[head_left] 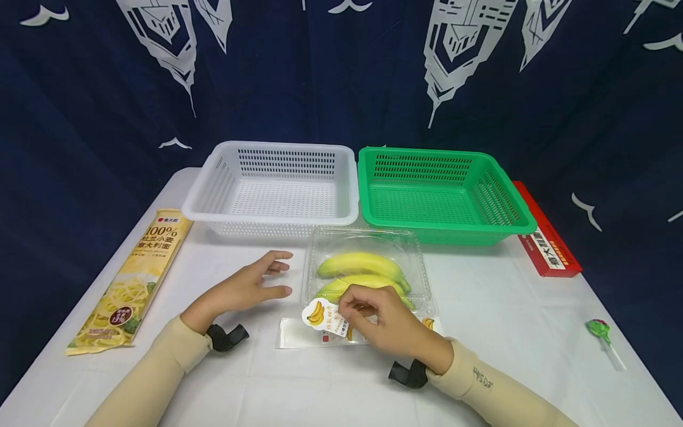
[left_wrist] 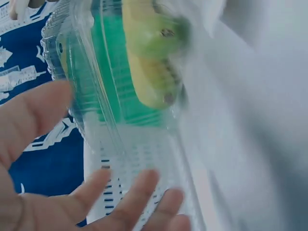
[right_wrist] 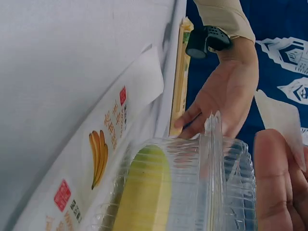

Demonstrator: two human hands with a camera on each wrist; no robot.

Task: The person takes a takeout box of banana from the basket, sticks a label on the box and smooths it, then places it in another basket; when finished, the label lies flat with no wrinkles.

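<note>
A clear plastic clamshell box [head_left: 331, 239] lies closed in the middle of the table, with yellow-green bananas [head_left: 363, 264] inside it. My right hand [head_left: 389, 317] pinches a white sticker [head_left: 328, 320] printed with bananas, over the box's near edge. In the right wrist view, the sticker [right_wrist: 279, 113] stands up from the fingertips beside the lid. A backing sheet [head_left: 299, 334] with more banana prints lies on the table under that hand. To the left of the box, my left hand [head_left: 248, 287] holds nothing, its fingers spread toward the box's side.
Behind the box stand a white basket [head_left: 272, 218] and a green basket [head_left: 448, 224], side by side. A spaghetti packet [head_left: 133, 279] lies at the left edge. On the right are a red box [head_left: 555, 246] and a green-and-red lollipop [head_left: 599, 327].
</note>
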